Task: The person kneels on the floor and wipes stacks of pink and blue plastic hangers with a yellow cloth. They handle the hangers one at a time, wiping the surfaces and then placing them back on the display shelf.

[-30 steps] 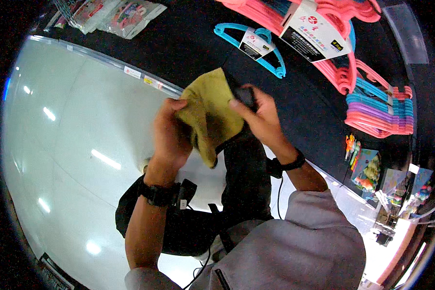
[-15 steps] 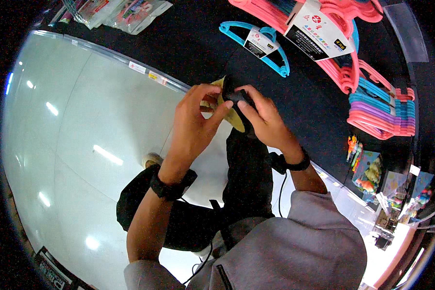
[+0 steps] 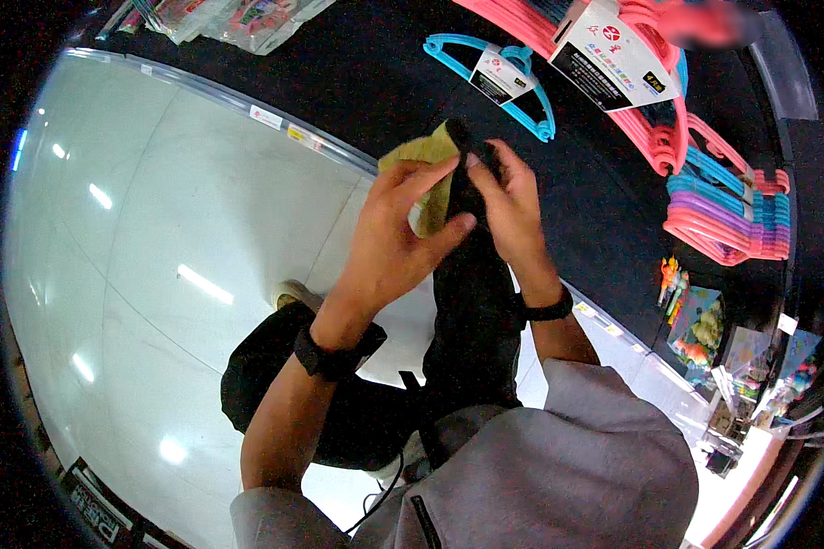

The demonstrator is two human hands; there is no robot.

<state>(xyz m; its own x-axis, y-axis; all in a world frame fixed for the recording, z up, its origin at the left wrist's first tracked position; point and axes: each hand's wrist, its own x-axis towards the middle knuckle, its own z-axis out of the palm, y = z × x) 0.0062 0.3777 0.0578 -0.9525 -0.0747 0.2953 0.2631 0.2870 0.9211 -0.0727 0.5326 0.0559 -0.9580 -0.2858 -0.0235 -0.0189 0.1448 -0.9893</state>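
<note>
A yellow-green, soft-looking folded piece with a black strip along its side (image 3: 438, 197) is held up in front of me, over my knee and the shelf edge. My left hand (image 3: 398, 224) grips it from the left, fingers over the yellow-green face and thumb at the lower black part. On the other side, my right hand (image 3: 515, 206) pinches the black side with thumb and bent fingers. The dark part blends into the black shelf behind, so its full outline is hidden. Both wrists wear black bands.
On the black shelf (image 3: 375, 87) ahead lie a set of blue hangers (image 3: 494, 75), pink hangers (image 3: 645, 137) with a card label, and multicoloured hangers (image 3: 728, 215). Plastic packages (image 3: 265, 23) lie at the far left. Small colourful toys (image 3: 673, 284) sit at right. Pale glossy floor (image 3: 137, 238) spreads left.
The piece has been turned and raised slightly, showing more of its yellow-green face to the left. My left hand has shifted right with fingers more spread; my right hand has tilted more upright.
</note>
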